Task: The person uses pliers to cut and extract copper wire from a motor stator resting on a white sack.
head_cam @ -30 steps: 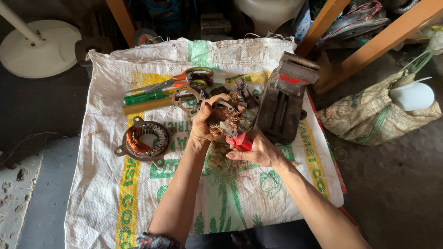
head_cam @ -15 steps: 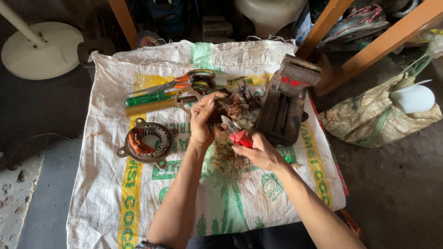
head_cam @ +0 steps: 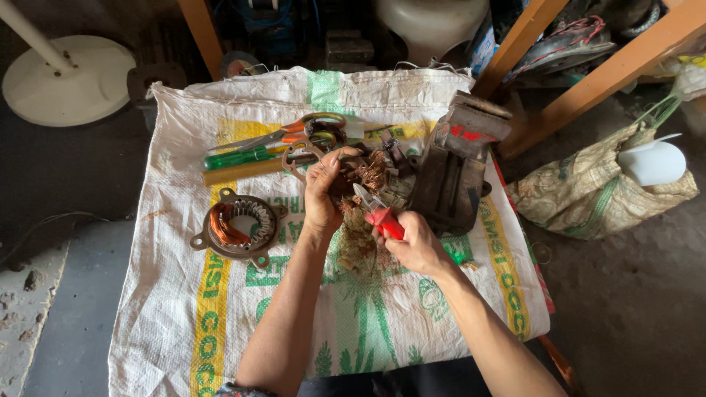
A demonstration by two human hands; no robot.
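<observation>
Over woven sack [head_cam: 184, 309], our left hand [head_cam: 323, 195] grips copper-wound motor part [head_cam: 364, 173]; right hand [head_cam: 415, 246], shifted toward 5 o'clock, clamps red-handled cutters [head_cam: 379, 217], blades now biting winding.

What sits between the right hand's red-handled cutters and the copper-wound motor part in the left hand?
Nothing visible. The right hand holds the red-handled cutters with the tips right at the copper-wound motor part gripped by the left hand. Loose copper scraps lie below on the sack, not between them.
</observation>
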